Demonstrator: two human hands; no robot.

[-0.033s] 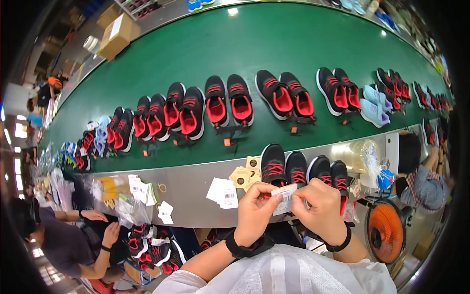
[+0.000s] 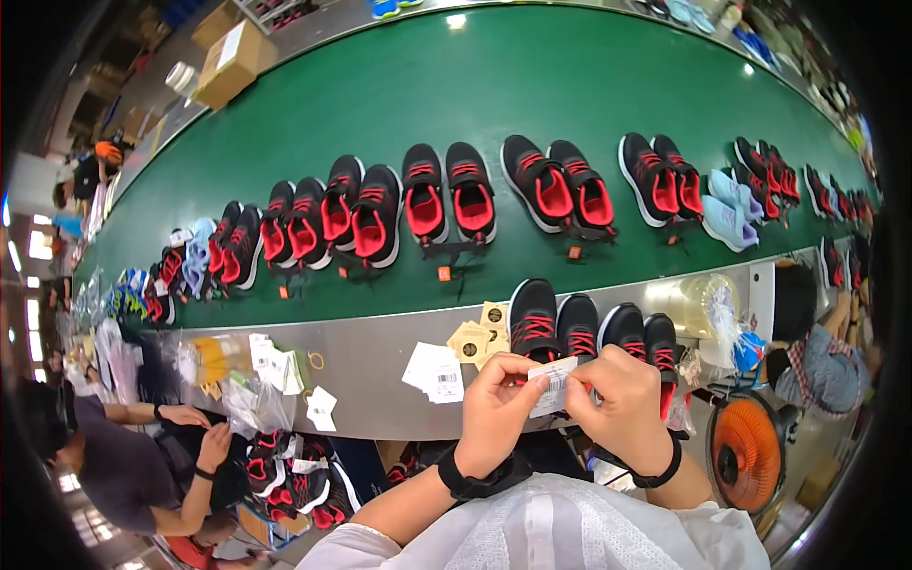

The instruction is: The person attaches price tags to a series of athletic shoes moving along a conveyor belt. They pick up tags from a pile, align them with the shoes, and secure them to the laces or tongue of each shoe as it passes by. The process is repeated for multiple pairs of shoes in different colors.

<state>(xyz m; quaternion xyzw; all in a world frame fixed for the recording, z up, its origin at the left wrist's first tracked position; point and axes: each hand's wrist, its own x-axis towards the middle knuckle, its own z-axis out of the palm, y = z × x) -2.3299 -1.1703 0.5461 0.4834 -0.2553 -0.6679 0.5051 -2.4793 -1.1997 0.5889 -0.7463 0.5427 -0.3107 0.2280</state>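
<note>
Head view — you hold a small white barcode sticker (image 2: 553,388) between both hands, not yet on a shoe.

Your left hand (image 2: 496,410) and right hand (image 2: 627,404) meet just above the near edge of the steel counter (image 2: 380,366); the fingers (image 2: 518,372) of both pinch the sticker's two ends, so it is up off the counter. By my reading the two black-and-red pairs (image 2: 594,332) just beyond your hands are untagged from here, and a white label sheet (image 2: 435,370) and tan hang tags (image 2: 480,332) lie waiting to their left — most of the work remains. Room: the green belt (image 2: 475,104) beyond carries shoes in a close row; a co-worker's hands (image 2: 195,432) are well apart at your left, an orange fan (image 2: 746,451) near your right elbow.
</note>
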